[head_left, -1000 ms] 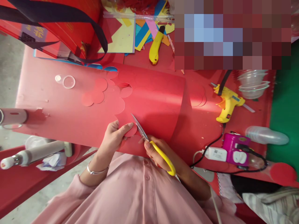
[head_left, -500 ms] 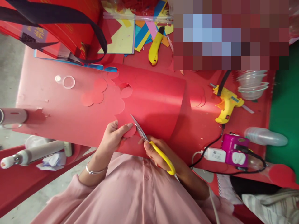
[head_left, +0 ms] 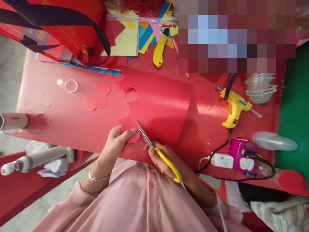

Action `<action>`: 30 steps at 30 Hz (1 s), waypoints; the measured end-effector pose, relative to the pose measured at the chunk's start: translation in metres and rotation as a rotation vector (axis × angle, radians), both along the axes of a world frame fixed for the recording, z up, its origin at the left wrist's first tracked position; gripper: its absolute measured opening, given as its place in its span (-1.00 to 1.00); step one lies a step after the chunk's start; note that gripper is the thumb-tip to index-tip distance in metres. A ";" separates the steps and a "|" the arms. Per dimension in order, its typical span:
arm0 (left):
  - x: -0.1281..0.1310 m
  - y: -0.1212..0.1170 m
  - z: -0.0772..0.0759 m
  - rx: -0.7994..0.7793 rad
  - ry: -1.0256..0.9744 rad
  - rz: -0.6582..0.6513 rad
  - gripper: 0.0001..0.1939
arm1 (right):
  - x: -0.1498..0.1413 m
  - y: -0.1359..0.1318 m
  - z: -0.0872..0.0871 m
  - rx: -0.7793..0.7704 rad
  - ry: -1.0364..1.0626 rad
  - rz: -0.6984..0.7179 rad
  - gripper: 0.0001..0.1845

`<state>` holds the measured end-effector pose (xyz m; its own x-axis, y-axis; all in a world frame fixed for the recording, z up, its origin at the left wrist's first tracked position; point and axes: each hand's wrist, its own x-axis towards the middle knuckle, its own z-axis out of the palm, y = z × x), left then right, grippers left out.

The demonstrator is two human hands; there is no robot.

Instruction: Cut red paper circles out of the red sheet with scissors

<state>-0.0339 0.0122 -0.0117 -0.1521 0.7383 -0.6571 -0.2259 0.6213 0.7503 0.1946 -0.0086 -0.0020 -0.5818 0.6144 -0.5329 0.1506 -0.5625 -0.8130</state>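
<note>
A large sheet of red paper (head_left: 159, 103) curves over the table in front of me, its left edge scalloped by rounded cuts. My left hand (head_left: 117, 140) pinches a rounded red piece (head_left: 134, 136) at the near end of that edge, thumb on top. In my right hand (head_left: 160, 158) is a pair of scissors (head_left: 167, 161) with yellow handles; the blades lie at the red paper, just right of my left thumb. The lower blade is partly hidden by the paper. To the left lie cut red circles (head_left: 100, 96), overlapping in a cluster.
A yellow box cutter (head_left: 161, 50) lies behind the sheet near coloured papers (head_left: 125, 38). At right are a yellow glue gun (head_left: 234, 108) with its cord, stacked clear cups (head_left: 260, 87) and a purple power socket (head_left: 242, 156). A small clear lid (head_left: 71, 85) sits at left.
Hands, scissors and red paper stay almost in place. The view shifts very slightly; no clear new cut shows.
</note>
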 end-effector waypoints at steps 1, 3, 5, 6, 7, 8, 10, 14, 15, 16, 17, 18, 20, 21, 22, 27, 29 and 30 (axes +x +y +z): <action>0.000 0.000 0.000 -0.006 0.000 0.000 -0.65 | 0.000 0.000 0.000 0.000 -0.002 0.003 -0.17; -0.001 0.000 -0.001 -0.019 -0.002 0.005 -0.64 | 0.001 0.000 0.001 -0.003 -0.005 0.008 -0.17; -0.002 0.000 0.000 -0.027 -0.006 0.009 -0.63 | 0.002 0.001 0.001 -0.007 -0.001 0.011 -0.17; -0.002 0.000 0.000 -0.028 -0.008 0.007 -0.63 | 0.002 0.001 0.001 -0.008 0.004 0.013 -0.17; -0.002 0.000 0.000 -0.026 -0.008 0.005 -0.63 | 0.002 0.001 0.002 -0.009 0.006 0.014 -0.18; -0.002 0.000 0.000 -0.024 -0.008 0.004 -0.64 | 0.002 0.002 0.002 -0.008 0.005 0.016 -0.18; -0.004 0.000 -0.001 -0.023 -0.009 0.002 -0.63 | 0.002 0.002 0.001 -0.007 -0.003 0.016 -0.18; -0.008 -0.002 -0.005 -0.032 -0.025 -0.002 -0.60 | 0.003 0.001 -0.001 0.005 -0.010 0.037 -0.19; -0.008 -0.002 -0.006 -0.036 -0.027 -0.005 -0.61 | 0.004 0.001 -0.002 0.007 -0.011 0.043 -0.19; -0.009 -0.003 -0.007 -0.038 -0.028 -0.005 -0.62 | 0.004 0.001 -0.003 0.006 -0.009 0.047 -0.20; -0.009 -0.003 -0.008 -0.038 -0.025 -0.003 -0.64 | 0.004 0.001 -0.003 0.004 -0.005 0.047 -0.20; -0.008 -0.003 -0.008 -0.036 -0.021 0.001 -0.65 | 0.005 0.001 -0.004 0.004 0.001 0.041 -0.20; -0.006 -0.003 -0.007 -0.023 -0.016 0.020 -0.68 | 0.005 0.001 -0.004 0.004 0.016 0.028 -0.21; -0.005 -0.003 -0.007 -0.016 -0.018 0.030 -0.69 | 0.005 0.001 -0.005 0.005 0.024 0.024 -0.23; -0.004 -0.002 -0.006 -0.011 -0.022 0.038 -0.69 | 0.005 0.001 -0.005 0.008 0.028 0.024 -0.25; -0.005 -0.002 -0.006 -0.002 -0.029 0.010 -0.71 | 0.005 0.003 -0.005 0.016 0.024 0.049 -0.30; -0.007 -0.002 -0.007 0.001 -0.023 -0.010 -0.70 | 0.005 0.004 -0.004 0.017 0.021 0.046 -0.30; -0.007 -0.002 -0.007 0.001 -0.017 -0.016 -0.69 | 0.005 0.004 -0.003 0.018 0.020 0.041 -0.30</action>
<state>-0.0413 0.0106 -0.0189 -0.1287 0.7414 -0.6586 -0.2286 0.6240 0.7472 0.1996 -0.0049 -0.0048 -0.6169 0.5992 -0.5102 0.1566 -0.5418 -0.8258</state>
